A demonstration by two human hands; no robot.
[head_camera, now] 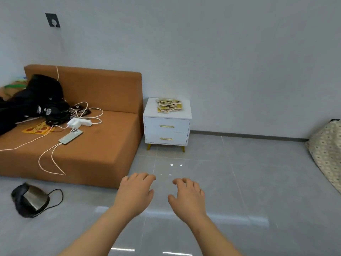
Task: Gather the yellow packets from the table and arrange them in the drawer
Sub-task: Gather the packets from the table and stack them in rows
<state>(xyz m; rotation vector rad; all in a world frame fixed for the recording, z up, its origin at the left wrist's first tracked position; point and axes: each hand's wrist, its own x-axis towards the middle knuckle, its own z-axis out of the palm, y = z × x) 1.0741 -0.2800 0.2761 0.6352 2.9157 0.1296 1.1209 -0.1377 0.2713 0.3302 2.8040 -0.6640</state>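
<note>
A loose pile of yellow packets (pixel 169 105) lies on top of a small white bedside table (pixel 151 112) against the far wall. Its upper drawer (pixel 167 126) and lower drawer (pixel 166 138) have gold handles and are both closed. My left hand (pixel 136 191) and my right hand (pixel 187 194) hover palm down over the grey floor, well in front of the table. Both hands hold nothing and their fingers are spread and slightly curled.
An orange sofa (pixel 96 145) stands left of the table, carrying black clothes, a phone (pixel 70 137), a power strip and white cables. A dark headset (pixel 30 199) lies on the floor at the left. A patterned cushion (pixel 327 152) leans at the right edge.
</note>
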